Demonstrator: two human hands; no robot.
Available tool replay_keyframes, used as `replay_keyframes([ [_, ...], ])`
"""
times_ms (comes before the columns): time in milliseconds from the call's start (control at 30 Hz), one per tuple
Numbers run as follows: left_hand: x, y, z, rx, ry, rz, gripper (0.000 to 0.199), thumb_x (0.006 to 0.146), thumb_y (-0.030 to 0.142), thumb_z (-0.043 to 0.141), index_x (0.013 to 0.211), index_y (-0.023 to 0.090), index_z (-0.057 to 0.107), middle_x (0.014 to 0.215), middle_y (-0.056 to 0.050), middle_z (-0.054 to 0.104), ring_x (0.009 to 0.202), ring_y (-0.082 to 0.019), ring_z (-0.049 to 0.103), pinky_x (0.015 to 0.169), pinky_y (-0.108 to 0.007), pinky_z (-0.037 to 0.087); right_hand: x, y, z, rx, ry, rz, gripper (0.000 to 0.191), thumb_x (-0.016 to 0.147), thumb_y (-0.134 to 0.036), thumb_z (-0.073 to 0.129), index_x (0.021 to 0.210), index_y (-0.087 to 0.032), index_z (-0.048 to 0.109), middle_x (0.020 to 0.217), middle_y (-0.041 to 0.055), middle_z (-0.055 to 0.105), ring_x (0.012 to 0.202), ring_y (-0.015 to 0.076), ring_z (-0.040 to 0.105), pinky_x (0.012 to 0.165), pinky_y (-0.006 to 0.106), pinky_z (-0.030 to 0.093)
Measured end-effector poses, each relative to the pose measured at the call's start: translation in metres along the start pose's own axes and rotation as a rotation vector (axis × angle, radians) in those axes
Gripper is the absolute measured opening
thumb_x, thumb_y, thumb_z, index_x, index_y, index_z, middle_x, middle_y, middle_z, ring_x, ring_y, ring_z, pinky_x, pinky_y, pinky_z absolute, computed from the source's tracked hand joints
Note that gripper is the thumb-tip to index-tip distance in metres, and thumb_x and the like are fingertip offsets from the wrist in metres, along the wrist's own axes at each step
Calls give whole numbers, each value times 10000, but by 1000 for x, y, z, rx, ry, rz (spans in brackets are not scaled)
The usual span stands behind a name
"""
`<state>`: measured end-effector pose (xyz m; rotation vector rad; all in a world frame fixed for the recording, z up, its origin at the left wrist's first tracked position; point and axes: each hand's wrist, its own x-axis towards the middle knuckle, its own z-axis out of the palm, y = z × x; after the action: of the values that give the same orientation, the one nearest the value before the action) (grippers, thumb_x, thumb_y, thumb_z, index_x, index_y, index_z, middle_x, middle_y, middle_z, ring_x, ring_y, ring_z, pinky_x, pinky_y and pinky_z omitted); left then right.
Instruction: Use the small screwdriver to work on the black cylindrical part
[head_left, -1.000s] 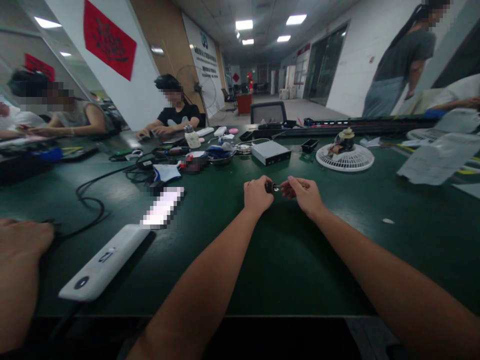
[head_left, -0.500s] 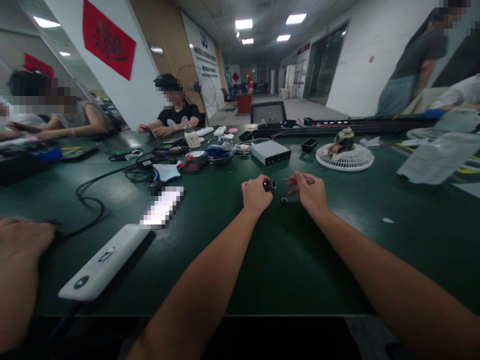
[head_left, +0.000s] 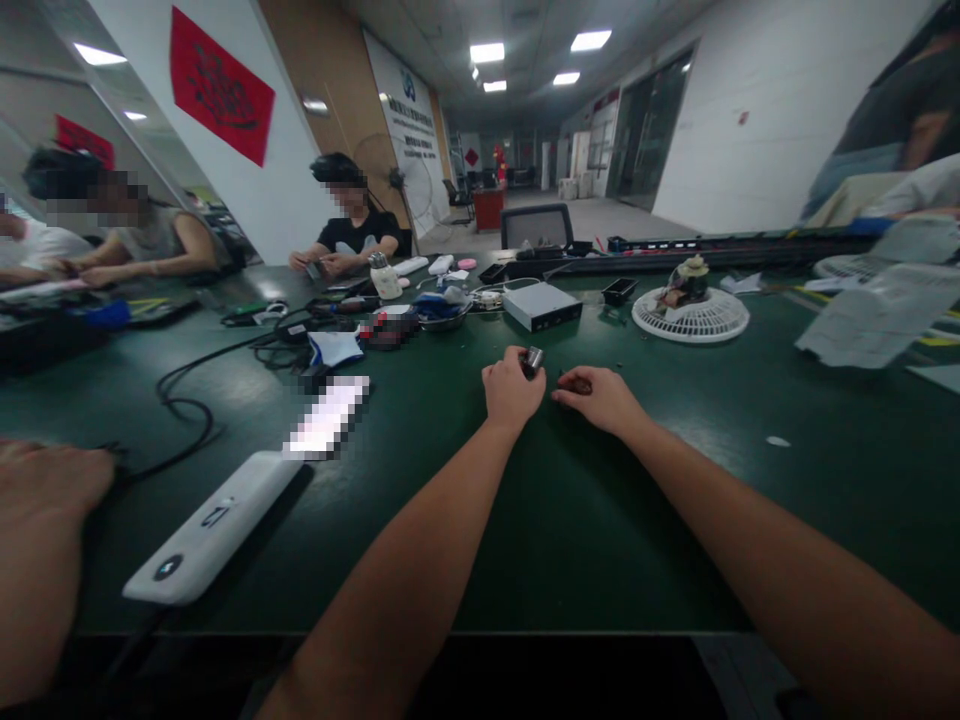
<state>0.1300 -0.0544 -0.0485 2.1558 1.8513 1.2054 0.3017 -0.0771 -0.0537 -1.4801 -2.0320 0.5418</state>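
Note:
My left hand point(head_left: 512, 390) is wrapped round a small dark cylinder with a shiny metal end point(head_left: 533, 359), which points up and away from me. To its right, close above the green tabletop, my right hand point(head_left: 592, 397) has its fingers drawn together with the thumb. Whatever lies between those fingertips is mostly hidden and too small to name. A short gap separates the two hands.
Beyond my hands lies a grey-white box-shaped drive point(head_left: 541, 304), with a white fan grille and motor point(head_left: 690, 308) to its right. A white power bank point(head_left: 214, 525) and a bright phone point(head_left: 328, 418) lie left. Another person's hand point(head_left: 56, 490) rests at the left edge.
My right hand has come down and left to the spot where a small round dark part lay; that part and the thin rod no longer show. The cylinder has tipped upward in my left hand.

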Motion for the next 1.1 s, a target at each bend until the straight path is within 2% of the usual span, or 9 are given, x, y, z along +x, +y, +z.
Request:
replay_keyframes([
  [133,0,3,-3,-32,25,31,320,802,199,655,1095,220,528,980,-40,712,972,-222,658,969,-375,390,-2,-3,0,-26,-45,-46,251,952,-328,614,1127,-149,637,1065,66,675,873,182,671,770,375,569],
  [267,-1,6,-7,-32,66,87,275,769,119,641,994,221,520,957,-36,684,985,-228,632,989,-390,367,-3,-4,1,-46,-43,-63,245,956,-318,609,1134,-151,635,1084,70,672,881,182,672,768,371,572],
  [467,-1,7,-7,11,-22,161,138,826,107,590,875,229,548,969,-22,678,1012,-216,610,990,-383,368,-1,-4,2,-77,96,-18,252,960,-313,601,1160,-161,630,1150,82,657,959,204,661,829,407,558],
  [667,-3,5,-4,31,-85,181,203,808,132,617,977,232,569,1017,-36,667,1020,-221,605,953,-374,395,1,-2,2,-71,159,21,243,966,-312,593,1152,-161,631,1126,78,664,919,190,668,800,386,567],
  [833,-4,6,-6,42,-81,124,319,762,107,616,1044,246,561,1123,-43,638,1107,-227,572,992,-367,383,1,0,3,-62,180,22,243,962,-312,599,1146,-158,634,1125,77,665,925,193,668,806,391,566],
  [1000,0,0,-5,56,-62,8,411,733,97,602,1110,249,544,1175,-54,616,1148,-231,554,991,-357,387,1,-1,2,-42,198,15,243,960,-310,603,1145,-156,635,1130,78,665,940,197,667,818,399,563],
  [1100,3,-5,-4,82,-61,-74,431,731,133,626,1142,234,547,1171,-84,630,1160,-269,553,990,-394,390,0,-2,2,-29,202,12,241,958,-310,605,1140,-155,637,1127,78,666,939,197,668,820,401,562],
])
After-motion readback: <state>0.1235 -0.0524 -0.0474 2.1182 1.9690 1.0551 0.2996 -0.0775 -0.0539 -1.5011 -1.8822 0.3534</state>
